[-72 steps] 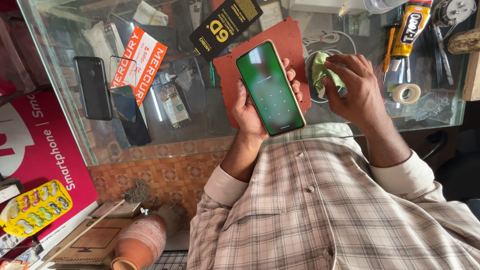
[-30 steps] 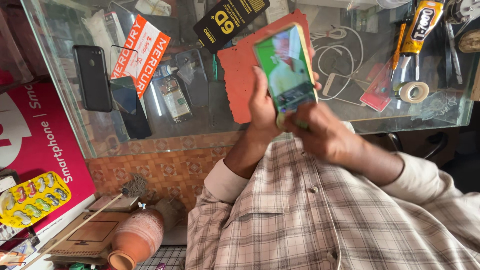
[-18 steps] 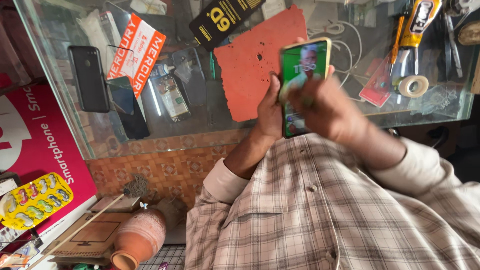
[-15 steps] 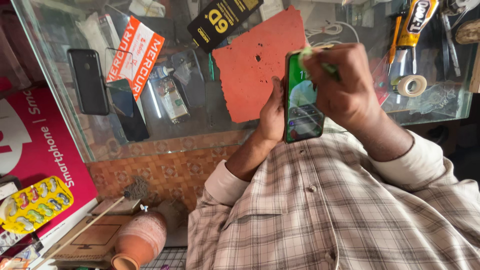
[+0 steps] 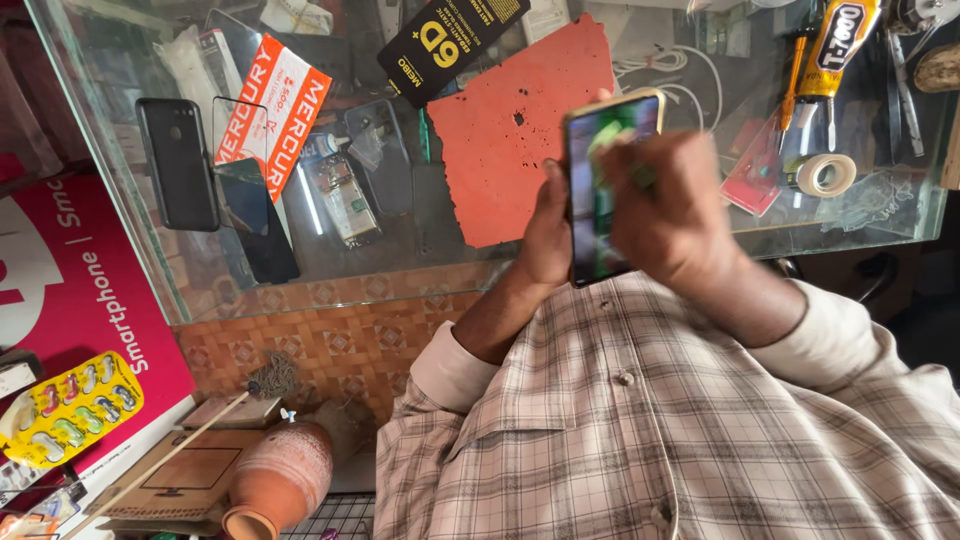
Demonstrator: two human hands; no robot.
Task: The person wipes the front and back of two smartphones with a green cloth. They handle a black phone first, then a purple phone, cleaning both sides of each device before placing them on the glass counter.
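Upright lit smartphone (image 5: 598, 190), green cloth (image 5: 612, 150)

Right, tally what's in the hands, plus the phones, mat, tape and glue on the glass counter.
Phones: 3 (gold-edged smartphone in left hand; matte black phone and glossy dark phone lying flat)
Crumpled green cloth, in right hand: 1
Rough red mat: 1
White tape roll: 1
Yellow-and-black glue tube: 1
Total: 7
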